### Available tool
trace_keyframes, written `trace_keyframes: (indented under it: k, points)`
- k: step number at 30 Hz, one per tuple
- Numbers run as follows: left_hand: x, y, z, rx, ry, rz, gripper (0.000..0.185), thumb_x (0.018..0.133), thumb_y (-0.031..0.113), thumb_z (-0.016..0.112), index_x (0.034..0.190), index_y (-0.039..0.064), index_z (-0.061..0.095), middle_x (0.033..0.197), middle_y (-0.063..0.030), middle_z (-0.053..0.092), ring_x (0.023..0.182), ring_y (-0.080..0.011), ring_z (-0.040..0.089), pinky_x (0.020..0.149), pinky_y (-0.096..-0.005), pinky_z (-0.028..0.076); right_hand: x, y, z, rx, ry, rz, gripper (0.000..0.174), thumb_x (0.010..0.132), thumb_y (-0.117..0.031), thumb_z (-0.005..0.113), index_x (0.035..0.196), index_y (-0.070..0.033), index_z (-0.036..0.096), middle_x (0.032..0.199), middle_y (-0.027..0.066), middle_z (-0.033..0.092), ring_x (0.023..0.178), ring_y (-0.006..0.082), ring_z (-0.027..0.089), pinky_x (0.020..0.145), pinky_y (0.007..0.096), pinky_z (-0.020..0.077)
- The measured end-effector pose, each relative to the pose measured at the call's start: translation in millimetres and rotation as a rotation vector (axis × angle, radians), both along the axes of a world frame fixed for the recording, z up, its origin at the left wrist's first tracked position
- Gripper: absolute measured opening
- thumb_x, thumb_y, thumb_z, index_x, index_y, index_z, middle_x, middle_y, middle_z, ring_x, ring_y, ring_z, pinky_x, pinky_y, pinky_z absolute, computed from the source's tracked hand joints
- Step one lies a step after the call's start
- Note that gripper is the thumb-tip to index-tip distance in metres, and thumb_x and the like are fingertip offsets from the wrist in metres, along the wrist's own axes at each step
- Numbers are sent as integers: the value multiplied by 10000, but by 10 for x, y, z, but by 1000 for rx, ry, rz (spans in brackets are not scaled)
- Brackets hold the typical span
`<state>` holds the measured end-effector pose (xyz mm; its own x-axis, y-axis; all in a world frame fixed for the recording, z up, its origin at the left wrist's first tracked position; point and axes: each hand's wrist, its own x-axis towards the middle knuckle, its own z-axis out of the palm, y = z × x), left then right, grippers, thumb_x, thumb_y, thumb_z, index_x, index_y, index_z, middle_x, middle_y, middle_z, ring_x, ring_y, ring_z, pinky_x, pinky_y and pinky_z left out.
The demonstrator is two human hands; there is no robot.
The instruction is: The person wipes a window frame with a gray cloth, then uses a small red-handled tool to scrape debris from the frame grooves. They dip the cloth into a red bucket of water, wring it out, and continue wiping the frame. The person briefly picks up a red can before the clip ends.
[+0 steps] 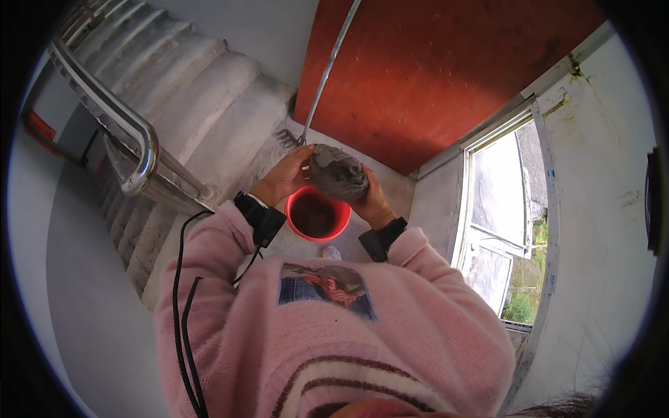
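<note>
A folded, bunched grey cloth is held up in front of me between both hands. My left hand grips its left end, and my right hand clasps its right end. Just beneath and nearer to me stands a red bucket with dark, murky contents, probably water. The cloth overlaps the bucket's far rim in this view; whether they touch is hard to tell. Black bands are strapped around both wrists below pink sleeves.
A metal pole with a toothed, rake-like head leans against a red panel. Concrete stairs rise at the left beside a shiny metal handrail. To the right is a window. A black cable hangs along my left arm.
</note>
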<state>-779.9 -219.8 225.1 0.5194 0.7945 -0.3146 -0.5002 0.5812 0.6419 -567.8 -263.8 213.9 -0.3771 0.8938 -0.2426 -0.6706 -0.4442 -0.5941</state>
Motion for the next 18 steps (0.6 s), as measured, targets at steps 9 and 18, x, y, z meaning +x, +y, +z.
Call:
trace_keyframes:
  k: [9,18]
  points:
    - [-163,-96,-262,-148,-240,19,357,997,267,421,1208,8,545,1211,-138,601,1059,-225,611,949,-374,488,45,243,-538,297,-537,-83,331,969,-251,421,1196,-34,529,1160,104,601,1103,209,556,959,353,438]
    - [-219,-227,-155,294,296,-26,248,948,137,516,1132,-8,597,1124,-81,633,1044,-187,597,931,-303,463,-48,563,322,149,-22,-81,298,949,-288,506,1086,-33,578,915,87,646,812,196,632,858,384,509]
